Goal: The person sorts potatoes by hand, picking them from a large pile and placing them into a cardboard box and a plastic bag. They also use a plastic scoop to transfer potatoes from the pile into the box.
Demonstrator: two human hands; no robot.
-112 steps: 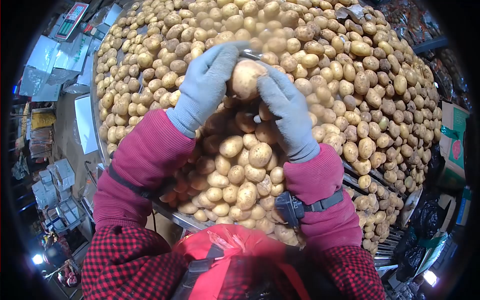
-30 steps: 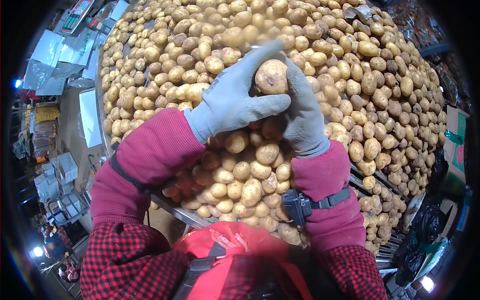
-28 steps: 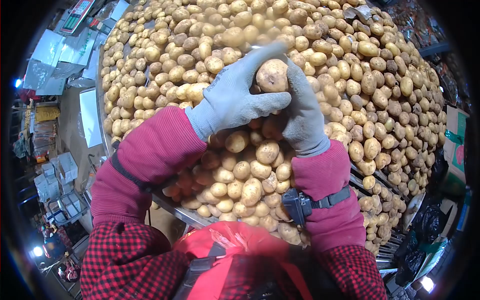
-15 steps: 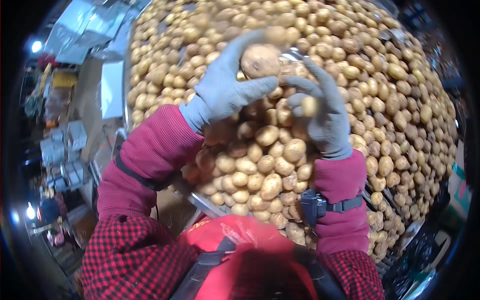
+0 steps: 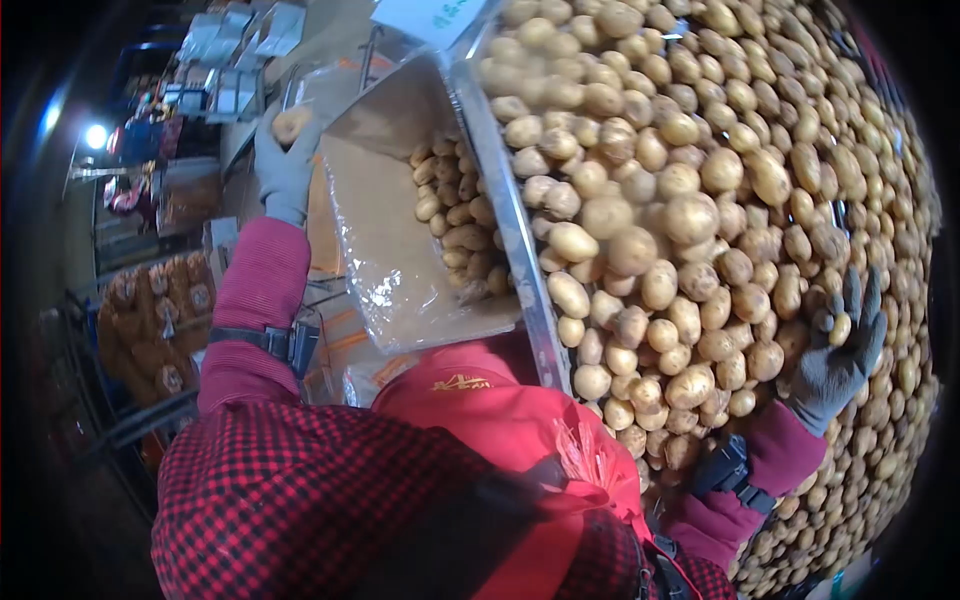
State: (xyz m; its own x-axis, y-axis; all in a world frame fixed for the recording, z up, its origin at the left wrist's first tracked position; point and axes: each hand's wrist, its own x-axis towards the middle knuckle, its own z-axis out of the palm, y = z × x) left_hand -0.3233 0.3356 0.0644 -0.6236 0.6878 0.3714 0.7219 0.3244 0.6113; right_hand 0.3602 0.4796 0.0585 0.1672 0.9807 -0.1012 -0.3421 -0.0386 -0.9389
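Observation:
My left hand (image 5: 283, 172), in a grey glove, is out at the left past a plastic-lined cardboard box (image 5: 385, 235). It grips a potato (image 5: 291, 124). Potatoes (image 5: 455, 205) lie in the right side of that box. At the right, my gloved right hand (image 5: 832, 372) is low over a wide heap of potatoes (image 5: 690, 215). A small yellow potato (image 5: 840, 328) is held at its fingers, which are partly spread.
A metal rim (image 5: 515, 225) separates the box from the heap. A white sheet with green writing (image 5: 432, 18) is at the top. Filled brown sacks (image 5: 158, 320) stand at far left, and lined boxes (image 5: 215, 40) are at the upper left.
My view has turned left, bringing the box into sight. The hands have moved far apart: the left has carried its potato out beyond the box, while the right keeps the small potato over the heap.

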